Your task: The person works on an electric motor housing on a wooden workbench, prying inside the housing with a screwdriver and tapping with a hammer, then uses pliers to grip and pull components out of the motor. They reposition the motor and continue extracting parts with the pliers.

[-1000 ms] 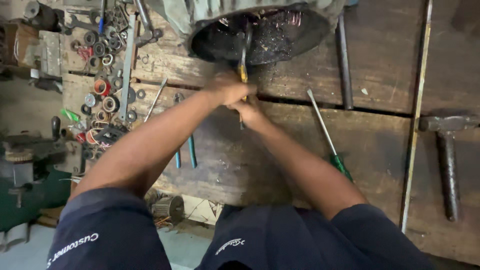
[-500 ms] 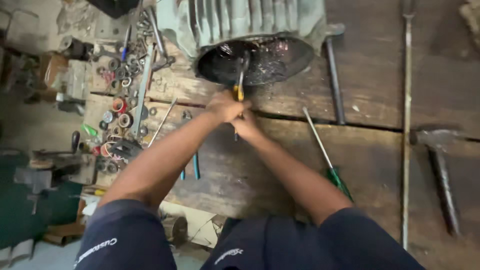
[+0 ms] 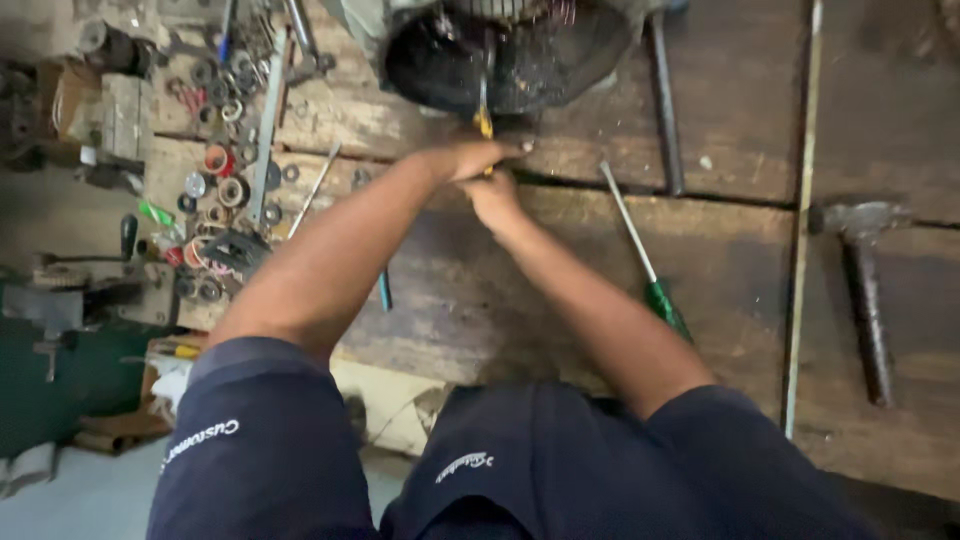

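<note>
Tool (image 3: pixel 484 118): yellow handle, shaft poking into the motor housing (image 3: pixel 510 45) at twelve o'clock.
Left hand (image 3: pixel 470 157): fingers curled tight round the handle.
Right hand (image 3: pixel 495 197): just beneath; grip hidden, cannot tell.
Green screwdriver (image 3: pixel 645 268): four o'clock, on the bench (image 3: pixel 720 120).
Hammer (image 3: pixel 862 290): three o'clock.

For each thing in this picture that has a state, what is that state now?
Left hand: closed on the yellow-handled tool.
Right hand: closed just below it, on the same tool.
Yellow-handled tool: upright, tip inside the housing.
Motor housing: open end faces the person.
Green-handled screwdriver: lying loose on the bench.
Hammer: lying flat, untouched.
</note>
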A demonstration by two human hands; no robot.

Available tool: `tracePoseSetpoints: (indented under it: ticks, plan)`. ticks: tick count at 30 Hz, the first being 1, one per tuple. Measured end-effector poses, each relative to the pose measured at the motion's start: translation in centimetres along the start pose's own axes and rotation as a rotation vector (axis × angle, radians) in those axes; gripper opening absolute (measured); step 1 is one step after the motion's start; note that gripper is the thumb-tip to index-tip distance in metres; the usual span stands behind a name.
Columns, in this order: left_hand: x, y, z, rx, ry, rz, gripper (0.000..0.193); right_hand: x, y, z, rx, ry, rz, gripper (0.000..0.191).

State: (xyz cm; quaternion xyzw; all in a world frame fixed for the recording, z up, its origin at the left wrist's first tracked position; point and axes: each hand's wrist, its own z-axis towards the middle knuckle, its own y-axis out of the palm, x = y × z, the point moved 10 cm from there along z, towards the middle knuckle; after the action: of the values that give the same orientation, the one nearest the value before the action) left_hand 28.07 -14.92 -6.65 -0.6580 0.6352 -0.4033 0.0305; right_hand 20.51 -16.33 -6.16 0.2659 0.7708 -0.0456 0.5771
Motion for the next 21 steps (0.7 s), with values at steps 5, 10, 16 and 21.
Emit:
tracePoseSetpoints:
  ticks: [5, 10, 16, 21]
  plan:
    - [-0.8, -2.7, -2.3, 0.166, -0.082, 0.202, 0.077, 0.2, 0.4, 0.2, -0.090, -0.116, 0.186, 0.036]
    - [0.2, -3.5, -3.3, 0.281, 0.026, 0.165, 0.076, -0.1, 0.5, 0.4, -0.108, -0.268, 0.154, 0.034]
    - [-0.2, -2.1, -3.4, 0.193, 0.053, 0.206, 0.061, -0.1, 0.2, -1.1, -0.216, -0.473, 0.056, 0.031]
    - [-0.3, -1.9, -3.3, 0.200, 0.079, 0.235, 0.056, 1.7, -0.7, -1.2, -0.098, -0.515, -0.157, 0.034]
